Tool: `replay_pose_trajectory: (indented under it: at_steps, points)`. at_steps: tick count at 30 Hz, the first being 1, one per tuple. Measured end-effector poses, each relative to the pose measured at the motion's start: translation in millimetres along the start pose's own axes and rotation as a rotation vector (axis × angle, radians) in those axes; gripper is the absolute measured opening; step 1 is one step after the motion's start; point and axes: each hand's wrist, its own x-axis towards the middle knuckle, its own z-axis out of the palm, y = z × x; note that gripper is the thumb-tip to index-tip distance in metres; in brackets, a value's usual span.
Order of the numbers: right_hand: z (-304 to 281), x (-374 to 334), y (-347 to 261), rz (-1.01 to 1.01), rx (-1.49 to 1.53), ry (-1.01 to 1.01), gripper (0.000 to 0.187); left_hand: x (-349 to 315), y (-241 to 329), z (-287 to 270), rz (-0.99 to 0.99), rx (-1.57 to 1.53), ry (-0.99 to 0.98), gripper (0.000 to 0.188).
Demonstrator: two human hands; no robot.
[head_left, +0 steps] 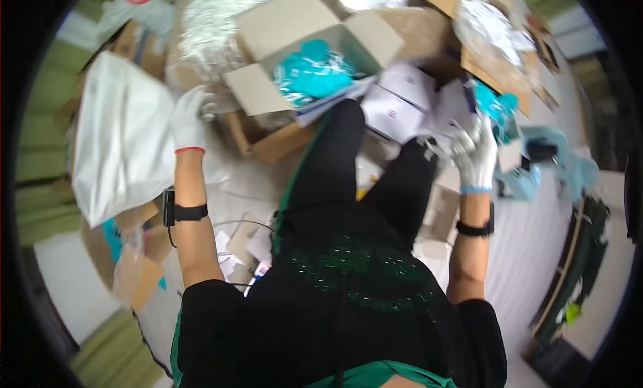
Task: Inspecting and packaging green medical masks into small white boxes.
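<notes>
My left hand, in a white glove with a red cuff, hovers beside a large white bag. Its fingers are loosely bent and apart, with nothing visible between them. In front of me stands an open carton holding turquoise items in clear wrapping. My right hand, gloved in white with a blue cuff, is by my right knee, close to a second box's turquoise wrapped items. Blur hides whether its bent fingers grip anything. White closed boxes lie between the two turquoise piles.
A brown carton sits under the open one. Silvery-white wrapped goods are heaped at the far left. A light-blue plastic stool stands at right. Torn cardboard and papers lie on the floor by my left thigh.
</notes>
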Motion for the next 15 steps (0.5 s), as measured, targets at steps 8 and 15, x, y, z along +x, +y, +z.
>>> replay_pose_trajectory:
  at_steps: [8, 15]
  points:
    - [87.2, -19.8, -43.0, 0.012, 0.113, -0.268, 0.031, -71.2, -69.4, 259.2, 0.314, 0.175, -0.944, 0.03]
    - [80.4, -23.7, -42.2, 0.092, 0.2, -0.355, 0.032, -112.6, -81.7, 314.8, -0.639, -0.475, -1.297, 0.057]
